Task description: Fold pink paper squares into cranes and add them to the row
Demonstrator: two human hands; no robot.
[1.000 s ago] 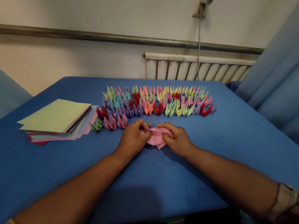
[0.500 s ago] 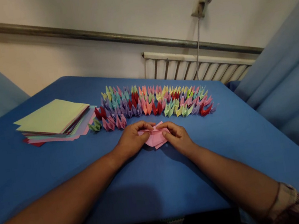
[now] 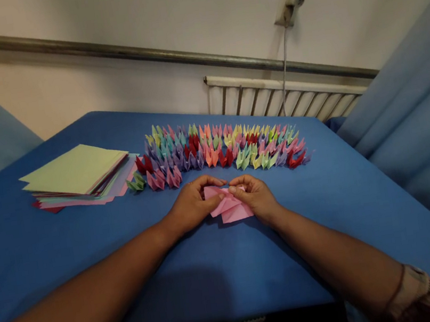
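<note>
Between my two hands is a pink sheet of origami paper (image 3: 236, 212), partly folded and creased, held just above or on the blue table. My left hand (image 3: 191, 203) grips its left side, thumb on the near face and fingers curled behind. On the other side, my right hand (image 3: 258, 196) pinches the upper right part with thumb and forefinger. The fingertips of both hands nearly meet at the far edge and hide part of the folds. Just beyond stand rows of folded paper cranes (image 3: 211, 155) in many colours.
A stack of coloured paper sheets (image 3: 79, 170) lies at the left on the blue table cover (image 3: 232, 277). Behind the table are a wall pipe (image 3: 142, 53), a radiator (image 3: 252, 88) and a socket with a cable (image 3: 286, 10). Blue curtains (image 3: 411, 99) hang on both sides.
The pink paper has been turned between my hands, and more of its folded face shows toward me. My thumbs have shifted inward over it; the cranes and the stack stay put.
</note>
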